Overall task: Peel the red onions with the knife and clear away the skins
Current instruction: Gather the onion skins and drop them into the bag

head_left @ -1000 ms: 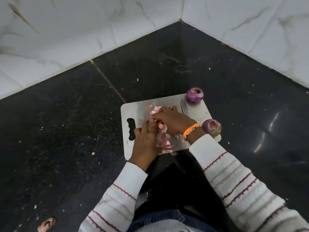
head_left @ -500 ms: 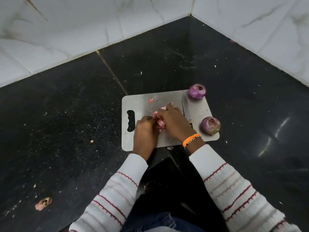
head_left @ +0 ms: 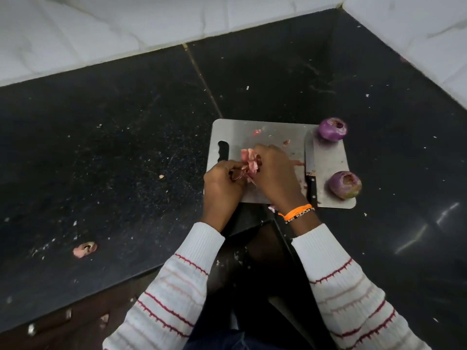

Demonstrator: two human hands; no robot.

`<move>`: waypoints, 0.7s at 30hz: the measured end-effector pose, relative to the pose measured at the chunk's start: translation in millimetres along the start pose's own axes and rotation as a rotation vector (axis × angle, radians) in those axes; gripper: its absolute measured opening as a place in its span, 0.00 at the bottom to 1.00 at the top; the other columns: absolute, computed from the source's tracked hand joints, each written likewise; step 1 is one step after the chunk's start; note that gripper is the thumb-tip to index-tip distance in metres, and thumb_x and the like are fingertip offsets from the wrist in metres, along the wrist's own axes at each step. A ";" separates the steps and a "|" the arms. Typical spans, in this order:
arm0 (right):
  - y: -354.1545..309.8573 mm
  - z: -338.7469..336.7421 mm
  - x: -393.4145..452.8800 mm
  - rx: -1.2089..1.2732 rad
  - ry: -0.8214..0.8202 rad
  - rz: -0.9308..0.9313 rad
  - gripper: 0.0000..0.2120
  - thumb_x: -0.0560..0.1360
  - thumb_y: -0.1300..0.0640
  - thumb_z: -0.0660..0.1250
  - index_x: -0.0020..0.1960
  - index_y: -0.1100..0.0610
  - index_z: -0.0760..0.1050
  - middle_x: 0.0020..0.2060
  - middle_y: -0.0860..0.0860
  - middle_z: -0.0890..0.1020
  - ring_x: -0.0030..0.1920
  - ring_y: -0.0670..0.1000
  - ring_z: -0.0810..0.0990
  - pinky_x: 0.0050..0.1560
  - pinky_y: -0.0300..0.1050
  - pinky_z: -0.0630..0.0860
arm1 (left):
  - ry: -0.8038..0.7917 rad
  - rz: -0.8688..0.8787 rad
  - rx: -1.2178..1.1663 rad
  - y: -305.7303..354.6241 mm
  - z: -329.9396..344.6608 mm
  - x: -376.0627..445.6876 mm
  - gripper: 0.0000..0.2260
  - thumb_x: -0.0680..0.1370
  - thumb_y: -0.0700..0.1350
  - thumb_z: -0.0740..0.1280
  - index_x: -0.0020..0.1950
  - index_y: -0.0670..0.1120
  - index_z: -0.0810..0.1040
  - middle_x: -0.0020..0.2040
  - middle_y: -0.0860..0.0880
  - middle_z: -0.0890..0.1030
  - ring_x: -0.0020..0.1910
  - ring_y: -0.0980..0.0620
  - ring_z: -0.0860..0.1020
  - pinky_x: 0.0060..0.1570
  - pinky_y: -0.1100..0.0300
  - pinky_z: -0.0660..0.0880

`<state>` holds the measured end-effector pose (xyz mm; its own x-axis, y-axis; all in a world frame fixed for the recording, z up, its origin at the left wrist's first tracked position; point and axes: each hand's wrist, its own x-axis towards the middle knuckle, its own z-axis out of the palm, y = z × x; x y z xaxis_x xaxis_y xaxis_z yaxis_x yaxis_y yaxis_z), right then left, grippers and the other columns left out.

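Now gathered off the cutting board [head_left: 328, 162] into one bunch, skins [head_left: 249, 161] pinched between left hand [head_left: 222, 184] and right hand [head_left: 276, 173], ready to discard, with knife [head_left: 309, 168] and two peeled onions [head_left: 331, 129] right of them

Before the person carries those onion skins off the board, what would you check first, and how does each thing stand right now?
1. Skins bunch held by both left hand and right hand: ok.
2. Knife lying flat on the cutting board, away from the hands: ok.
3. Both peeled onions, far one and near one, resting on the board: ok.
4. Board free of scraps: not ok, bits remain.
5. Counter clean: not ok, a stray skin lies there.
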<state>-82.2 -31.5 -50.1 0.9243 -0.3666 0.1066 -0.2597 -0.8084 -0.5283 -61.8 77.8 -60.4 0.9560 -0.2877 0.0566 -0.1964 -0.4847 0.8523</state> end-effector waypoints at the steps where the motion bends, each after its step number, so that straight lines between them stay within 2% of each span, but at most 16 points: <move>1: -8.8 1.3 -3.6 0.026 -0.012 -0.011 0.06 0.76 0.55 0.65 0.43 0.57 0.74 0.37 0.52 0.75 0.38 0.50 0.73 0.34 0.39 0.62 | 0.018 -0.008 -0.009 -1.5 -9.4 -5.5 0.10 0.70 0.33 0.71 0.50 0.42 0.82 0.46 0.48 0.82 0.42 0.55 0.79 0.44 0.73 0.72; 3: -28.9 5.6 -13.9 0.111 -0.059 -0.040 0.07 0.75 0.54 0.66 0.40 0.56 0.73 0.36 0.51 0.76 0.36 0.49 0.74 0.32 0.41 0.65 | 0.049 -0.058 -0.037 -7.7 -31.0 -19.5 0.10 0.70 0.33 0.70 0.49 0.43 0.82 0.44 0.51 0.80 0.39 0.61 0.77 0.42 0.77 0.71; 5: -50.4 10.5 -28.8 0.176 -0.123 -0.066 0.05 0.73 0.55 0.68 0.42 0.56 0.76 0.37 0.51 0.79 0.38 0.49 0.77 0.35 0.41 0.69 | 0.075 -0.109 -0.072 -16.1 -53.4 -37.4 0.09 0.71 0.34 0.71 0.49 0.44 0.82 0.43 0.52 0.81 0.39 0.62 0.77 0.41 0.77 0.71; 7: -76.9 18.0 -47.2 0.215 -0.207 -0.118 0.02 0.72 0.59 0.69 0.42 0.55 0.75 0.37 0.48 0.78 0.39 0.45 0.76 0.35 0.35 0.68 | 0.127 -0.158 -0.101 -28.6 -79.2 -60.8 0.09 0.71 0.35 0.71 0.47 0.45 0.83 0.43 0.52 0.82 0.40 0.60 0.79 0.41 0.75 0.72; 9: -104.4 25.9 -68.9 0.275 -0.288 -0.158 0.07 0.71 0.61 0.69 0.40 0.51 0.73 0.35 0.42 0.75 0.37 0.41 0.73 0.34 0.27 0.67 | 0.179 -0.226 -0.131 -42.5 -103.6 -88.7 0.09 0.70 0.35 0.71 0.47 0.46 0.83 0.42 0.52 0.83 0.39 0.60 0.79 0.41 0.73 0.73; 10: -118.2 30.5 -81.0 0.292 -0.330 -0.171 0.10 0.71 0.62 0.69 0.38 0.50 0.71 0.34 0.40 0.74 0.37 0.41 0.74 0.35 0.28 0.69 | 0.207 -0.260 -0.143 -49.4 -116.0 -104.3 0.10 0.69 0.35 0.72 0.47 0.46 0.83 0.42 0.51 0.83 0.39 0.60 0.80 0.41 0.72 0.74; 11: -129.9 36.1 -93.3 0.301 -0.369 -0.182 0.10 0.70 0.62 0.69 0.36 0.50 0.71 0.33 0.40 0.75 0.39 0.43 0.76 0.37 0.33 0.72 | 0.234 -0.294 -0.152 -56.4 -127.5 -120.2 0.10 0.69 0.35 0.72 0.47 0.46 0.83 0.42 0.51 0.84 0.40 0.59 0.80 0.41 0.70 0.75; 13: -150.4 52.8 -121.7 0.320 -0.463 -0.194 0.05 0.68 0.62 0.70 0.39 0.56 0.75 0.35 0.46 0.79 0.41 0.48 0.79 0.41 0.45 0.75 | 0.297 -0.356 -0.157 -71.2 -151.1 -155.8 0.10 0.68 0.35 0.73 0.47 0.46 0.83 0.42 0.51 0.84 0.40 0.57 0.81 0.42 0.65 0.76; 14: -160.5 61.8 -136.9 0.335 -0.501 -0.201 0.05 0.67 0.62 0.71 0.42 0.59 0.76 0.38 0.49 0.82 0.42 0.50 0.80 0.43 0.47 0.76 | 0.329 -0.383 -0.160 -78.6 -161.5 -174.0 0.10 0.68 0.36 0.74 0.47 0.47 0.82 0.42 0.51 0.84 0.40 0.57 0.81 0.42 0.65 0.76; 17: -185.9 94.7 -187.0 0.408 -0.634 -0.231 0.10 0.66 0.61 0.72 0.46 0.62 0.77 0.41 0.53 0.84 0.44 0.51 0.82 0.46 0.49 0.78 | 0.406 -0.490 -0.189 -104.7 -188.4 -233.6 0.11 0.68 0.35 0.73 0.48 0.46 0.82 0.40 0.55 0.82 0.37 0.64 0.79 0.40 0.73 0.73; 21: -197.4 148.5 -248.0 0.402 -0.797 -0.195 0.06 0.66 0.65 0.71 0.38 0.58 0.74 0.33 0.50 0.81 0.36 0.49 0.78 0.39 0.45 0.73 | 0.438 -0.624 -0.204 -153.8 -199.5 -299.7 0.11 0.68 0.33 0.73 0.47 0.45 0.82 0.39 0.56 0.81 0.35 0.67 0.78 0.39 0.75 0.72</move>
<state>-218.6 287.3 -97.3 0.9000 0.3071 -0.3093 -0.0992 -0.5467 -0.8314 -274.7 403.3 -104.7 0.8833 0.3602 -0.3002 0.4083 -0.2763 0.8700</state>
